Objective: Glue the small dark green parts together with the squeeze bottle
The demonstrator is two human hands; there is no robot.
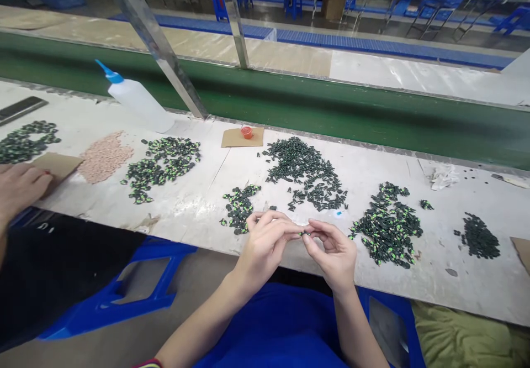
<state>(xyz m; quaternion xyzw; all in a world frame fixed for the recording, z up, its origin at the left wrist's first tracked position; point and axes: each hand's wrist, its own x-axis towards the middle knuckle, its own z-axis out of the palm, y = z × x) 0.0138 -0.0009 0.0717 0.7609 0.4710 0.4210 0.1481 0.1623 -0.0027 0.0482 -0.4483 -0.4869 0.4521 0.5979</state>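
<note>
The long pale worktop [364, 163] is bounded at the back by a green panel [356, 108], and its front edge is crossed by both forearms. At the back edge, left of the middle, the way is narrowed by a slanting metal post [159, 47]. Between the hands and the back edge, slender dark pieces [293, 161] are scattered widely. To their right, a green-speckled pile [389, 224] is heaped toward the front edge, and a lane of pale surface is left between the two. A white bottle [138, 100] with a blue nozzle is placed beside the post. Just inside the front edge, the left hand [269, 241] and the right hand [336, 255] are held close together, with little sideways room: the left is flanked by a smaller speckled cluster [240, 208], the right by the heaped pile. Near the back edge, a cardboard piece [229, 138] is topped by a small red cup [247, 132]. A small dark piece [305, 233] is pinched between the fingers of both hands, which are narrowly closed; its shape is partly hidden.
</note>
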